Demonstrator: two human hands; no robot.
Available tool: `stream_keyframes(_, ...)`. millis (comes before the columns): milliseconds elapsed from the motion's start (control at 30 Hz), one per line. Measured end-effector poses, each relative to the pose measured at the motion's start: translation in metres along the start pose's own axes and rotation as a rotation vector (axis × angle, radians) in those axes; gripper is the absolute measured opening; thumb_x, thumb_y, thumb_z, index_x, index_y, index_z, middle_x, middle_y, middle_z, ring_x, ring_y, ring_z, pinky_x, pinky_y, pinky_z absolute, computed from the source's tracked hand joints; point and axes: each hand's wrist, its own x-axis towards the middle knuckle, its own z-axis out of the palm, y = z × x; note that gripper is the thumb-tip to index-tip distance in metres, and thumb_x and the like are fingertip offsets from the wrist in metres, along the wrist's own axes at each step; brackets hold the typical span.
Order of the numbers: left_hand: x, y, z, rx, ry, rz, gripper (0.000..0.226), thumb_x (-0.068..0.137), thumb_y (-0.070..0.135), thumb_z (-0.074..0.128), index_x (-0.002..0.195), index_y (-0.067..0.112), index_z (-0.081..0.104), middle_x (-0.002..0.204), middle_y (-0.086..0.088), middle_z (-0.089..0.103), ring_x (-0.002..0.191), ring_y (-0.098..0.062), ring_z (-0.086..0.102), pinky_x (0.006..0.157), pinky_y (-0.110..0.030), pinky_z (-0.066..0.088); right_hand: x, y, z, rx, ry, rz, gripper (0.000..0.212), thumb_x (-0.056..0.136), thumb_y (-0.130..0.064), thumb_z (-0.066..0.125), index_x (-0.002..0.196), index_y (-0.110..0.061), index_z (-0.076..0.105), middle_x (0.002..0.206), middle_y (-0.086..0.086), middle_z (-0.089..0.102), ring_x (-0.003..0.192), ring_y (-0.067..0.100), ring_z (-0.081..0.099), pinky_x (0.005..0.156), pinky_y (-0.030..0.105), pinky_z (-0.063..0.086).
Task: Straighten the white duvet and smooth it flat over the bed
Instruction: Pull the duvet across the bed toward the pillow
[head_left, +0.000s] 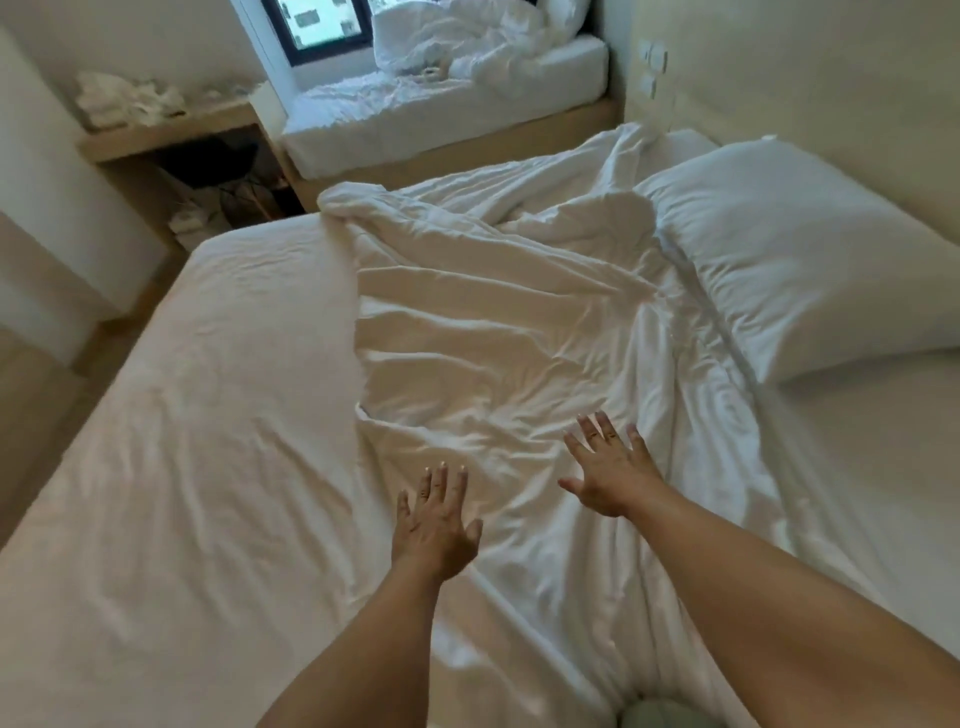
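The white duvet (498, 332) lies crumpled in a long wrinkled strip down the middle of the bed (197, 395), bunched at its far end. The mattress sheet to its left is uncovered. My left hand (435, 522) is stretched out with straight fingers over the duvet's near left part. To its right, my right hand (609, 467) has its fingers spread over the wrinkled cloth. Neither hand grips anything. Whether the palms touch the duvet I cannot tell.
A white pillow (800, 260) lies at the right against the wall. A second bed (447, 109) with rumpled bedding stands by the window at the back. A wooden shelf (166, 130) with folded cloths is at the far left, floor below it.
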Motion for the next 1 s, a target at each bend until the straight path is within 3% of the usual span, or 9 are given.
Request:
stream_keyframes(400,-0.18,-0.074,0.097,0.012,-0.24,0.082,0.083,0.093,0.059,0.036,0.151,0.034,-0.018,0.16,0.003,-0.019,0.148,-0.019,-0.014,0.12,-0.048,-0.002,-0.154,-0.094,0.113,-0.034,-0.142,-0.099,0.075,0.095,-0.065,0.026,0.153,-0.032,-0.009,0.158,-0.003,-0.027,0.145,0.019,-0.027,0.117,0.051,-0.011)
stream_keyframes(667,-0.225,-0.093,0.176,0.063,-0.265,0.026,0.086,0.089,0.062,0.038,0.151,0.034,-0.014,0.16,0.003,-0.021,0.148,-0.02,-0.014,0.118,-0.048,-0.002,-0.176,-0.109,0.203,-0.03,-0.221,-0.125,0.086,0.091,-0.069,0.033,0.15,-0.035,-0.018,0.153,-0.001,-0.036,0.143,0.022,-0.03,0.116,0.051,-0.01)
stream_keyframes(1000,-0.266,-0.079,0.157,0.041,-0.27,-0.093,0.086,0.091,0.057,0.039,0.149,0.034,-0.022,0.158,0.005,-0.026,0.146,-0.02,-0.02,0.118,-0.05,-0.006,-0.202,-0.116,0.199,-0.066,-0.224,-0.134,0.088,0.089,-0.072,0.031,0.148,-0.036,-0.023,0.149,0.001,-0.043,0.138,0.022,-0.039,0.115,0.053,-0.015)
